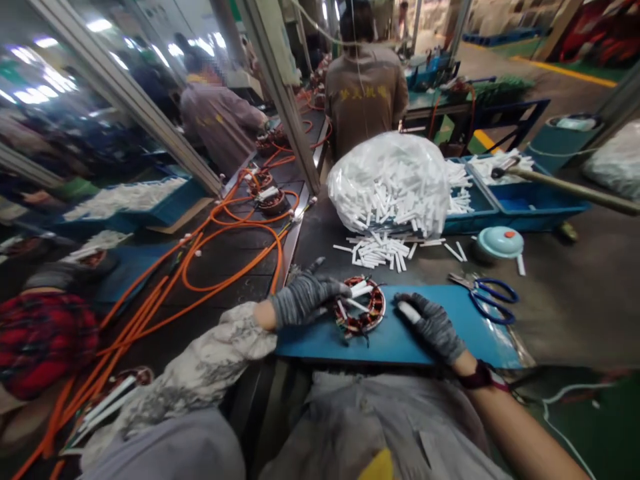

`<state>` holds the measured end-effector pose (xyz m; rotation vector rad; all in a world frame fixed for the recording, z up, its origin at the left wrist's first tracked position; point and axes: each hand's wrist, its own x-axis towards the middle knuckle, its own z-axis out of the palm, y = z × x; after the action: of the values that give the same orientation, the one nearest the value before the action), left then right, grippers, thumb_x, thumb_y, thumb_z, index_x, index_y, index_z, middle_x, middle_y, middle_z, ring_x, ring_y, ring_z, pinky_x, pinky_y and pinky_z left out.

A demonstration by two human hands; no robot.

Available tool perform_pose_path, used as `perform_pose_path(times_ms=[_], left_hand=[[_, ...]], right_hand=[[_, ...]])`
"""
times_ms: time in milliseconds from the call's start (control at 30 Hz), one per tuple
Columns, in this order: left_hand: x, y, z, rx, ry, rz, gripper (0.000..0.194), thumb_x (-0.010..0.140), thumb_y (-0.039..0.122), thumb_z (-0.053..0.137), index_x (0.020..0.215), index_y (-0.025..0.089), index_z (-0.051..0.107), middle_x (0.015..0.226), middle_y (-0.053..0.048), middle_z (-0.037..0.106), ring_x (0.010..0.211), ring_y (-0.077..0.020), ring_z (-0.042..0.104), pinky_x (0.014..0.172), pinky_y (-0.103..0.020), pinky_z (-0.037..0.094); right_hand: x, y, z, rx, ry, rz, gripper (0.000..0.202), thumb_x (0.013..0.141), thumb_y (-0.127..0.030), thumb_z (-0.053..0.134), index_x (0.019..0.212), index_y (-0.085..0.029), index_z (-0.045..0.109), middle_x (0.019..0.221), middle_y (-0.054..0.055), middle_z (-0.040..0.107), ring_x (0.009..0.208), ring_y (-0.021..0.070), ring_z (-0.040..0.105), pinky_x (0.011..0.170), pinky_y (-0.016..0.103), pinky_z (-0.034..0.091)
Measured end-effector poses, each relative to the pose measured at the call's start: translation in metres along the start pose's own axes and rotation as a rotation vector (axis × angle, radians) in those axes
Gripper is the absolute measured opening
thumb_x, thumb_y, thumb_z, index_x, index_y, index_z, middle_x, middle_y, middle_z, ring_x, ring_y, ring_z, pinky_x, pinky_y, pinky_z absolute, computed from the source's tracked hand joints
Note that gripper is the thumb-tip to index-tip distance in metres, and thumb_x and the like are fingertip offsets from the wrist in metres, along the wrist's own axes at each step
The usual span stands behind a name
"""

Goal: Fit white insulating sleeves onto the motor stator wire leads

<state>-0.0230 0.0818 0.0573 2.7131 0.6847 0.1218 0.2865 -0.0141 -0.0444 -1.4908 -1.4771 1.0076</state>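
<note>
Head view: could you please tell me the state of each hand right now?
Left hand: fingers at the copper-wound ring, grip cannot be told.
Right hand: off the ring, partly curled; hold cannot be told.

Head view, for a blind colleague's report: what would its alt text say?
Gloved left hand at a copper-wound ring on a blue mat, gloved right hand beside it; scissors lie to the right, a bag of white sticks beyond, orange cables to the left.

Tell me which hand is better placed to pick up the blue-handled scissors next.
Probably the right hand: it is nearer the scissors, on their side of the copper-wound ring. The left hand is across the ring from them.
</note>
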Motion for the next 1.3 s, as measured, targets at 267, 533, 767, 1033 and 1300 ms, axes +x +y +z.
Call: perform_pose_path(times_ms=[267, 533, 767, 1033, 1300], left_hand=[[0.034, 0.031, -0.012, -0.402, 0.123, -0.525, 0.043, 0.096, 0.051, 0.05, 0.12, 0.019, 0.068, 0.114, -0.007, 0.074, 0.105, -0.0229, 0.069, 0.097, -0.035, 0.052], [0.076, 0.049, 0.009, -0.264, -0.133, -0.574, 0.04, 0.101, 0.042, 0.044, 0.101, 0.017, 0.075, 0.094, -0.006, 0.076, 0.087, -0.0204, 0.069, 0.086, -0.03, 0.051], [0.042, 0.06, 0.011, -0.145, -0.031, -0.656, 0.034, 0.101, 0.043, 0.052, 0.103, 0.018, 0.075, 0.095, -0.007, 0.077, 0.088, -0.021, 0.071, 0.084, -0.03, 0.052], [0.042, 0.068, 0.015, -0.1, 0.124, -0.476, 0.025, 0.099, 0.032, 0.057, 0.109, 0.018, 0.075, 0.102, -0.007, 0.078, 0.097, -0.0216, 0.073, 0.092, -0.033, 0.055], [0.032, 0.06, 0.008, -0.153, 0.047, -0.436, 0.033, 0.099, 0.035, 0.052, 0.111, 0.016, 0.075, 0.106, -0.01, 0.078, 0.102, -0.025, 0.072, 0.098, -0.039, 0.053]], right_hand=[[0.052, -0.018, -0.002, 0.29, -0.158, -0.106, 0.051, 0.09, -0.053, 0.068, 0.134, -0.026, 0.067, 0.138, 0.007, 0.067, 0.13, 0.027, 0.06, 0.12, 0.051, 0.039], [0.08, -0.025, 0.013, 0.399, -0.348, -0.144, 0.048, 0.085, -0.058, 0.071, 0.12, -0.024, 0.074, 0.121, 0.006, 0.075, 0.115, 0.0258, 0.068, 0.107, 0.047, 0.051], [0.048, -0.031, 0.002, 0.104, -0.198, -0.363, 0.027, 0.094, -0.046, 0.065, 0.107, -0.027, 0.079, 0.101, 0.005, 0.078, 0.096, 0.0231, 0.07, 0.098, 0.044, 0.053], [0.061, -0.029, -0.025, 0.173, -0.665, -0.291, 0.05, 0.093, -0.058, 0.063, 0.13, -0.026, 0.071, 0.126, 0.005, 0.074, 0.117, 0.0247, 0.068, 0.104, 0.041, 0.052], [0.059, -0.06, 0.005, -0.27, -0.492, -0.552, 0.054, 0.101, -0.061, 0.045, 0.094, -0.02, 0.08, 0.081, 0.009, 0.073, 0.071, 0.0191, 0.061, 0.077, 0.036, 0.051]])
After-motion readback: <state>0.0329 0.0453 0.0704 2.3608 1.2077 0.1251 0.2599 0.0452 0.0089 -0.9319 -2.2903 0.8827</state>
